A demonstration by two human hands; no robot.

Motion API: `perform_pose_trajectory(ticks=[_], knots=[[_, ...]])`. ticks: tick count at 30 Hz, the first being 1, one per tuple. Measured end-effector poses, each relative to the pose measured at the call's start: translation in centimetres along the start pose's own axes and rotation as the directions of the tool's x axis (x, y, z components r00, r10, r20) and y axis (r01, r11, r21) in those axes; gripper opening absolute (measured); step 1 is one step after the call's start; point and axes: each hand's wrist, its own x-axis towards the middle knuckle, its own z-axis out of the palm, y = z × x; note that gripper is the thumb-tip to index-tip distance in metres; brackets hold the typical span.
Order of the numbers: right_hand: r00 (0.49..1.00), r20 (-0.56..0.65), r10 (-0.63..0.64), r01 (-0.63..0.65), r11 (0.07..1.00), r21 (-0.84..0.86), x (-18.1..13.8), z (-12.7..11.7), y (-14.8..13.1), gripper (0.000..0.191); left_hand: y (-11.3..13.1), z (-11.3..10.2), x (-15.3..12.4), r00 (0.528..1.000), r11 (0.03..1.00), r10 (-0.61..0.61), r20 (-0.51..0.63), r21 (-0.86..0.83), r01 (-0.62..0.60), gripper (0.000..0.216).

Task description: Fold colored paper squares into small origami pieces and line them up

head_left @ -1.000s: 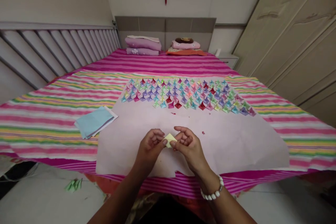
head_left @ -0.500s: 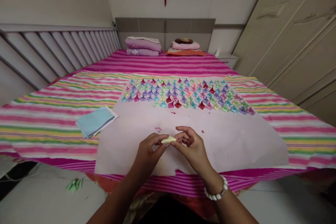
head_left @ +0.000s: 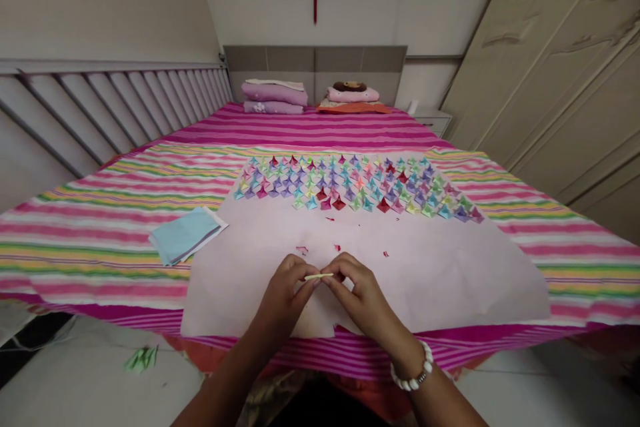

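Observation:
A small folded piece of pale yellow paper point(head_left: 319, 276) is pinched between my two hands, seen nearly edge-on as a thin strip. My left hand point(head_left: 286, 290) grips its left end between thumb and fingers. At the other end, my right hand point(head_left: 357, 290) pinches it the same way, with a white bead bracelet on that wrist. Both hands are over a large pale sheet point(head_left: 440, 273) spread on the bed. Beyond them, many small folded paper shapes point(head_left: 360, 183) in several colours stand in rows on the sheet.
A stack of light blue and white paper point(head_left: 185, 235) lies left of the sheet on the striped bedspread point(head_left: 100, 220). Small reddish scraps point(head_left: 302, 250) are scattered ahead of my hands. Crumpled green paper point(head_left: 142, 359) lies on the floor. Folded bedding point(head_left: 275, 95) sits by the headboard.
The yellow paper has turned from showing its face to nearly edge-on. My right fingers have closed in and lowered onto it, uncovering a red scrap behind. The view has tipped slightly upward.

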Motion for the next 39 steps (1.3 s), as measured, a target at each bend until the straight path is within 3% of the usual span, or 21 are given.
perform_pose_trajectory(ticks=[7, 12, 18, 26, 32, 39], knots=[[0.999, 0.032, 0.024, -0.023, 0.999, -0.025, -0.8, 0.2, 0.6, 0.016, -0.7, 0.0, -0.2, 0.989, 0.969, -0.142, 0.043, -0.197, 0.148, 0.014], [0.987, 0.024, 0.157, -0.159, 0.977, 0.145, -0.5, 0.1, 0.8, 0.019, -1.2, 0.2, -0.1, 0.935, 0.817, -0.341, 0.095, -0.462, 0.345, 0.024], [0.941, 0.037, 0.338, -0.325, 0.865, 0.383, 0.0, 0.3, 1.9, 0.027, -0.8, 0.8, 0.3, 0.894, 0.674, -0.416, 0.164, -0.605, 0.424, 0.026], [0.904, -0.026, 0.426, -0.367, 0.805, 0.466, -0.2, 0.8, 2.6, 0.024, -0.6, 2.1, 0.5, 0.867, 0.648, -0.484, 0.119, -0.617, 0.447, 0.032], [0.902, -0.042, 0.429, -0.359, 0.802, 0.478, -1.4, 0.8, 2.5, 0.024, 0.4, 2.6, -0.1, 0.871, 0.656, -0.449, 0.199, -0.589, 0.473, 0.035], [0.911, -0.06, 0.408, -0.324, 0.8, 0.505, -2.1, 1.4, 2.2, 0.027, 0.5, 2.6, -0.6, 0.898, 0.711, -0.394, 0.195, -0.555, 0.432, 0.038]])
